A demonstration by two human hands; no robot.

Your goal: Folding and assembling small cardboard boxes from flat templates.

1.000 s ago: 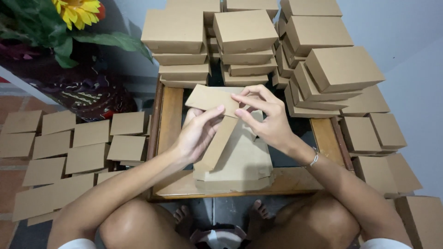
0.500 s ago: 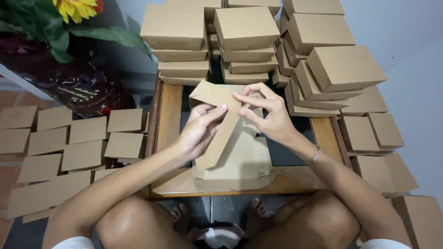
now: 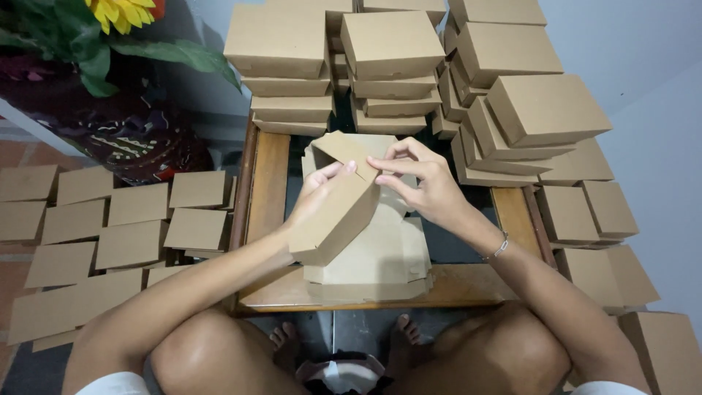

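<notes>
Left of the low wooden table point(image 3: 267, 190), flat cardboard pieces point(image 3: 110, 227) are lying in rows on the floor. Over the middle of that table, the left hand point(image 3: 322, 201) is gripping a half-folded brown box point(image 3: 338, 208) along its side, thumb on top. The right hand point(image 3: 428, 186) is pinching the box's upper flap between fingertips and thumb. Under the box, a stack of flat blanks point(image 3: 380, 260) is resting on the table. Folding probably goes best by pressing along the crease while the left hand is bracing the wall. Behind and right of the table, finished boxes point(image 3: 512, 110) are sitting in piles.
</notes>
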